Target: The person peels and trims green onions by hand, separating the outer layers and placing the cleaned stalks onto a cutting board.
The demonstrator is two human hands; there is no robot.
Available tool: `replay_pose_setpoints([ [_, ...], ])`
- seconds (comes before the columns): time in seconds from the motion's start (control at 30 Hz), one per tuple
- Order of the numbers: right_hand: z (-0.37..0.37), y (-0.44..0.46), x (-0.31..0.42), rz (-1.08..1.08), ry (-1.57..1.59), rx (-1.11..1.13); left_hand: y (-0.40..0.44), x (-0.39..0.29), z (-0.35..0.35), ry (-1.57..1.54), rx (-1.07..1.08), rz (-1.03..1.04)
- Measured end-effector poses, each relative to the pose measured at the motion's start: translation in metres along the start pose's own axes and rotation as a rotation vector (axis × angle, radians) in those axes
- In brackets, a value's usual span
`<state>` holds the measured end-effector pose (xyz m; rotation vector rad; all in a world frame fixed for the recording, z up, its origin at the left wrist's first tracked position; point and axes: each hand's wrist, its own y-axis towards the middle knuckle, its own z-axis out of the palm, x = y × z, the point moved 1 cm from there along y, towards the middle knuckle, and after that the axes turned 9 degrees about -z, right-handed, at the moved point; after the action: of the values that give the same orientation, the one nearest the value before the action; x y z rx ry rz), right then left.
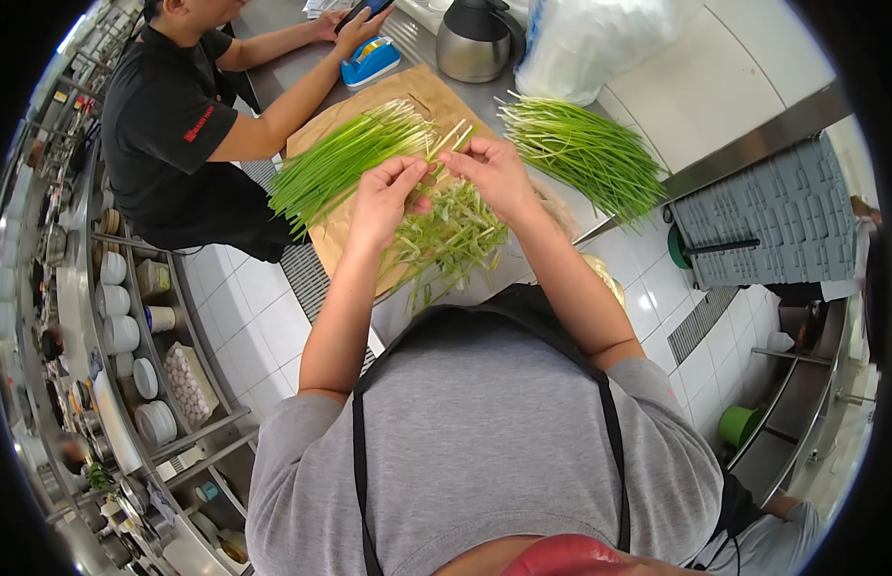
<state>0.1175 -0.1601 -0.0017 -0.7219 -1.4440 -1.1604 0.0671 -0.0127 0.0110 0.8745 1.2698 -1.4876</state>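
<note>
Between my two hands are a few thin garlic chive stalks (452, 137), their pale ends pointing up and away from me. My left hand (386, 195) pinches them with thumb and forefinger. Close beside it, my right hand (496, 179) pinches the same stalks from the other side. A large bundle of garlic chives (345, 158) lies to the left on brown paper (333, 242). Under my hands is a loose pile of wilted leaf scraps (451, 235). Another neat bundle of chives (585, 154) rests on the counter to the right.
A steel jug (472, 43) and a white plastic bag (599, 48) stand at the back. A co-worker in black (167, 134) holds a phone (364, 13) near a blue tape dispenser (371, 61). Shelves with containers (119, 334) line the left; grey stacked trays (767, 211) are right.
</note>
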Motion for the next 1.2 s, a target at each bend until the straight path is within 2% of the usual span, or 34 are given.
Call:
replay_pose_setpoints([
  [0.1, 0.003, -0.002, 0.002, 0.072, 0.261, -0.087, -0.004, -0.002, 0.004, 0.016, -0.014, -0.011],
  [0.2, -0.001, 0.000, -0.004, 0.197, 0.383, -0.164, -0.005, -0.004, 0.004, 0.069, -0.031, -0.010],
  [0.3, -0.004, 0.002, 0.000, 0.175, 0.376, -0.112, -0.002, 0.001, 0.000, 0.093, -0.018, 0.038],
  [0.4, -0.010, 0.006, 0.011, 0.144, 0.483, -0.281, 0.000, 0.002, -0.002, 0.147, -0.027, 0.074],
  [0.5, -0.033, 0.015, 0.015, -0.014, 0.676, -0.387, -0.003, -0.001, -0.005, 0.132, -0.046, 0.065],
  [0.6, -0.046, 0.016, 0.024, -0.139, 0.589, -0.346, -0.003, -0.002, -0.008, 0.137, -0.084, 0.075],
  [0.7, -0.037, 0.006, 0.024, -0.088, 0.291, -0.177, -0.002, -0.002, -0.006, 0.226, -0.159, 0.168],
  [0.8, -0.015, -0.005, 0.027, -0.135, 0.101, -0.108, 0.003, -0.003, -0.002, 0.303, -0.203, 0.284],
  [0.93, -0.003, -0.011, 0.021, -0.164, 0.101, -0.068, 0.001, -0.006, 0.003, 0.326, -0.186, 0.267],
  [1.03, -0.006, -0.012, 0.017, -0.089, 0.180, -0.052, -0.004, -0.009, 0.010, 0.313, -0.182, 0.219],
  [1.2, -0.006, -0.011, 0.015, -0.072, 0.090, -0.110, -0.008, -0.012, 0.015, 0.231, -0.146, 0.231],
])
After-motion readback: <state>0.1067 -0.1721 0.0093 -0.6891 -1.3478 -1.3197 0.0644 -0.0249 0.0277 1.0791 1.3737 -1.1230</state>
